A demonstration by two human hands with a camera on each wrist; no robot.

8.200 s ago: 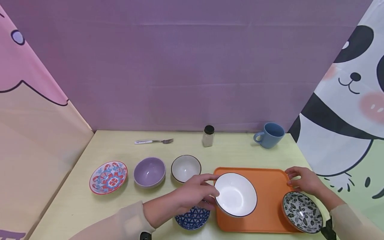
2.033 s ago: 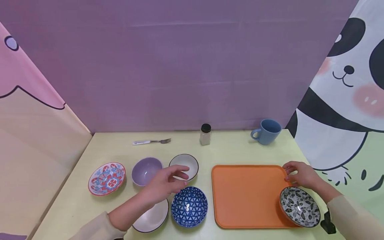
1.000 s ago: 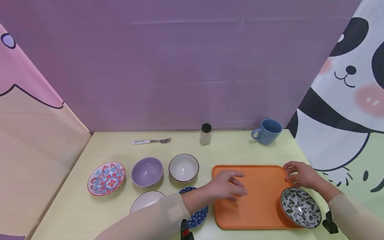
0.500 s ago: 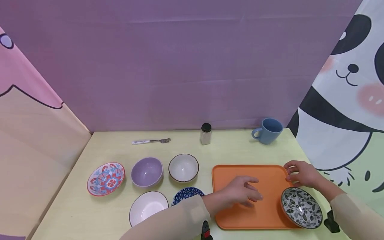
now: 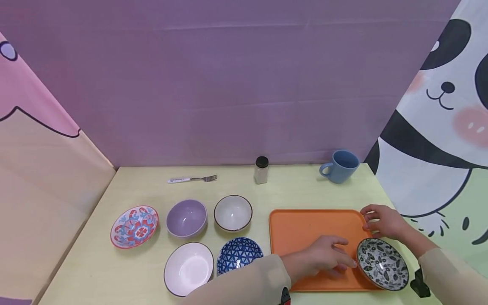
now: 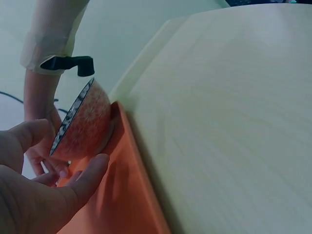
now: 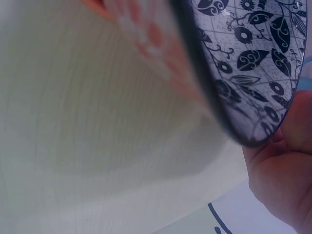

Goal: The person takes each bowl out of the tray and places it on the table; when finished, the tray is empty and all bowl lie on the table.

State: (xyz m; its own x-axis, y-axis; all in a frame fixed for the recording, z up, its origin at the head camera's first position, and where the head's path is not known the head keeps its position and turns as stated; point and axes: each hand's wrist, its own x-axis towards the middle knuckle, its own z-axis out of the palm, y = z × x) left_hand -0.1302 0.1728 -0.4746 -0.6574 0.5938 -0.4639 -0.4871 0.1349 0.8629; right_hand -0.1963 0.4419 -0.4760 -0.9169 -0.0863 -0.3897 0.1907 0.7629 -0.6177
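Note:
A bowl (image 5: 383, 264) with black leaf patterns inside and a reddish outside sits tilted on the right edge of the orange tray (image 5: 301, 224). My left hand (image 5: 324, 256) is over the tray, fingers spread and thumb apart, its fingertips close to the bowl's left side. In the left wrist view that bowl (image 6: 85, 122) appears just beyond the fingers. My right hand (image 5: 385, 220) grips the tray's back right corner with curled fingers, directly behind the bowl. From the right wrist, the bowl's rim (image 7: 204, 73) partly hides that hand (image 7: 285, 175).
Left of the tray are a blue patterned bowl (image 5: 238, 252), partly behind my left sleeve, two white bowls (image 5: 188, 267), a purple bowl (image 5: 187, 218) and a red-blue dish (image 5: 134, 226). Behind stand a fork (image 5: 192, 179), a black-lidded jar (image 5: 261, 170) and a blue mug (image 5: 340, 166).
The white bowl my left hand held over the tray now sits on the table at front left. That hand has since moved right across the tray to the leaf-patterned bowl. My right hand stays put.

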